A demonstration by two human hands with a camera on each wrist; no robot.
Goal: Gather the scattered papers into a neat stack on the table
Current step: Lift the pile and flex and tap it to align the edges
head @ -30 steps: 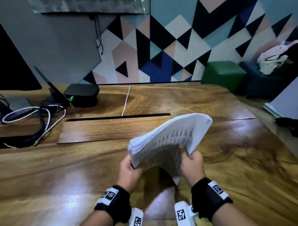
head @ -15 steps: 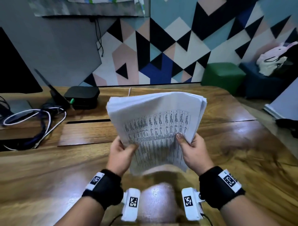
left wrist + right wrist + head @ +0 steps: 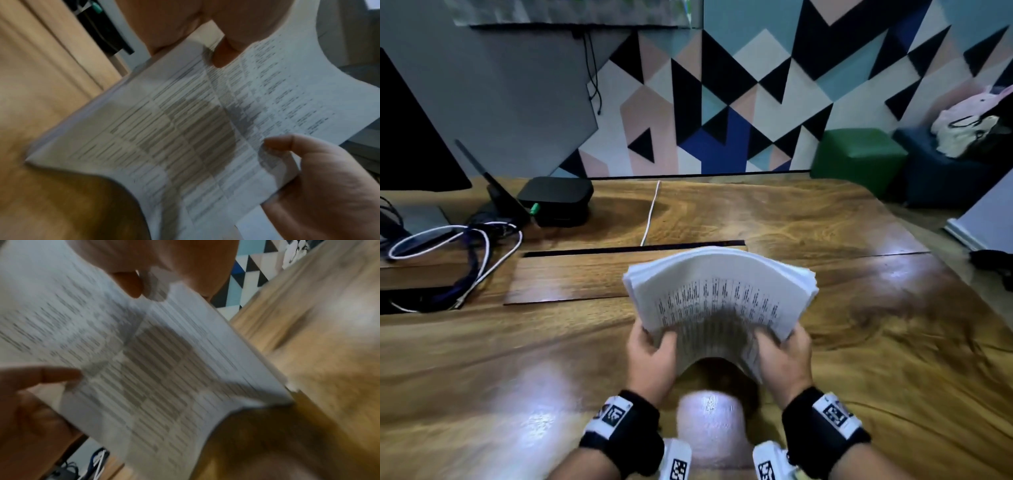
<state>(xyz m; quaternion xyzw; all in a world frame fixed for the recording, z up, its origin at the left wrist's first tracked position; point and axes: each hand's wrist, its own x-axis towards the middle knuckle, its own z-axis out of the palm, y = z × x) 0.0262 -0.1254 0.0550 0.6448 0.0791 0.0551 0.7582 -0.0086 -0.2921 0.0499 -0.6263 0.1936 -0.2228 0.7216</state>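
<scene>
White papers (image 3: 722, 294), held upright half a second ago, now arch forward over the table (image 3: 517, 359), left hand (image 3: 650, 356) and right hand (image 3: 784, 356) each gripping a lower corner; squaring seems underway, with bare wood all round. The left wrist view shows a thumb pinching the sheet edge. The right wrist view shows slightly staggered page edges.
</scene>
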